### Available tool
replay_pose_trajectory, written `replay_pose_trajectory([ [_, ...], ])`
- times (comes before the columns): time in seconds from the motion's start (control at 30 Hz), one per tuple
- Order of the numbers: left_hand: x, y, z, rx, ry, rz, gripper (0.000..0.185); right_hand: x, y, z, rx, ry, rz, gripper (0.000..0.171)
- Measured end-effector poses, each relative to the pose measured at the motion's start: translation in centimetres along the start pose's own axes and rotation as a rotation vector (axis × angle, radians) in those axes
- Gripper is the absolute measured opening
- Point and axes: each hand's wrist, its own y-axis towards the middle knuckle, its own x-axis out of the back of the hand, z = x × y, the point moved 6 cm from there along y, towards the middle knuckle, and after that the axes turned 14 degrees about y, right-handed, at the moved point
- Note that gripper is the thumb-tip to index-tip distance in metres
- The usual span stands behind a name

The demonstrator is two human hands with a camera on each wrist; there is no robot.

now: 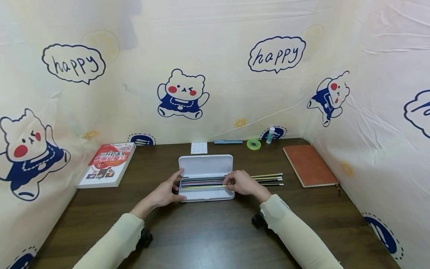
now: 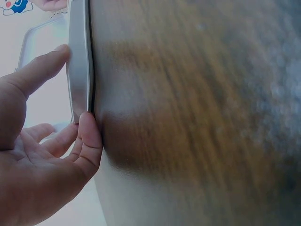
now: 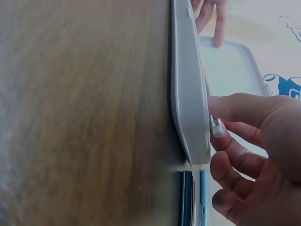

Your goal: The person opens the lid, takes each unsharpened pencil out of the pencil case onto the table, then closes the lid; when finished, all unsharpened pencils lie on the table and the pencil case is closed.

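A white pencil case (image 1: 205, 196) lies open mid-table, its lid (image 1: 205, 165) tipped back. Several pencils (image 1: 198, 182) lie lengthwise inside. My left hand (image 1: 164, 192) holds the case's left end; in the left wrist view the thumb is on the front rim and the other fingers bend around the corner. Over the case's right end, my right hand (image 1: 244, 183) pinches a pencil (image 3: 217, 128) between thumb and forefinger. The white eraser end and metal band of that pencil poke out past the fingers in the right wrist view.
More pencils (image 1: 270, 179) lie on the table right of the case. At the back are a white card (image 1: 199, 148), a blue stick-like item (image 1: 228, 142), green tape (image 1: 253, 144) and a glue stick (image 1: 270, 135). A book (image 1: 106, 164) lies left, a brown notebook (image 1: 309, 165) right.
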Motion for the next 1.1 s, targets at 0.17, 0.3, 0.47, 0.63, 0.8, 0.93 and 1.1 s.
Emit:
replay_pose_trajectory([
  [0.17,0.1,0.0,-0.1,-0.004,0.002,-0.003,0.106,0.5,-0.3,-0.2,0.008,0.058,-0.004,0.01],
  [0.3,0.1,0.0,-0.2,-0.005,-0.003,-0.002,0.106,1.3,-0.9,-0.7,0.019,0.074,-0.022,0.01],
  [0.47,0.1,0.0,-0.2,-0.012,-0.005,-0.005,0.106,2.7,-1.8,-1.1,0.024,0.111,-0.054,0.006],
  [0.63,0.1,0.0,-0.1,-0.014,0.002,-0.004,0.106,4.1,-3.0,-1.8,0.006,0.145,-0.072,0.007],
  [0.8,0.0,0.0,0.0,-0.009,-0.001,-0.003,0.106,5.6,-4.3,-2.9,-0.015,0.154,-0.094,0.008],
  [0.93,0.0,0.0,0.0,-0.002,-0.007,-0.001,0.107,6.7,-5.4,-4.1,-0.038,0.155,-0.106,0.008],
  [1.1,-0.1,0.0,0.1,0.0,-0.007,0.0,0.107,8.1,-6.9,-5.7,-0.063,0.17,-0.121,0.009],
])
